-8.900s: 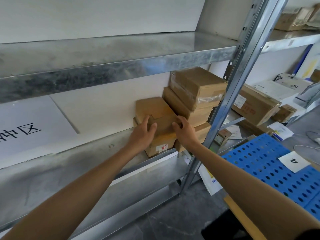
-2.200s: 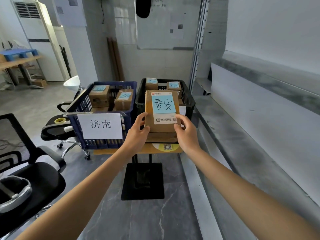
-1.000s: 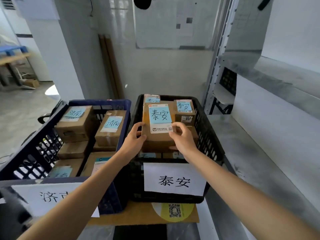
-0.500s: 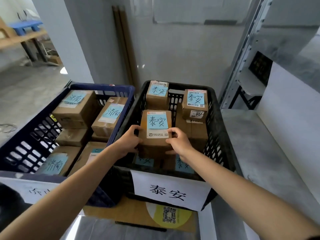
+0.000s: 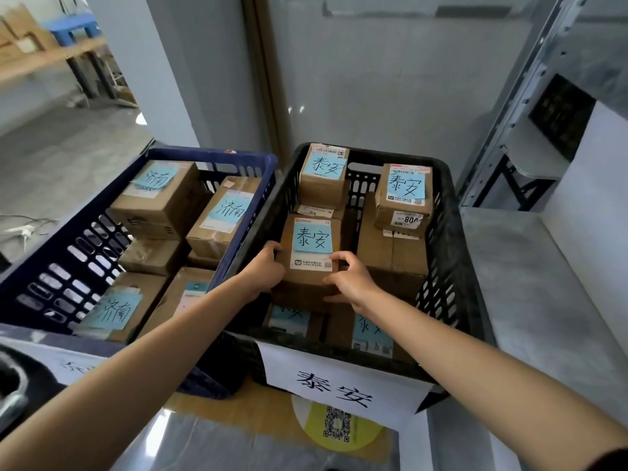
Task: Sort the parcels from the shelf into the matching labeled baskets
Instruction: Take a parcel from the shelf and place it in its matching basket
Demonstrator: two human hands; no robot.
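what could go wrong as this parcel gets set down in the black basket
1. The parcel, gripped by the left hand and right hand, goes onto lower parcels; if they sit unevenly it may tilt on release.
2. The right hand's fingers could get pinched against the tall box beside it.
3. The back-right parcel already tops the black basket rim; a bump might topple it.

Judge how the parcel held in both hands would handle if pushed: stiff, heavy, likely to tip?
Probably stiff: the parcel is a square-edged cardboard box, undented between the left hand and right hand. Likely light, since fingers alone hold it. It could tip, set atop uneven boxes in the black basket.
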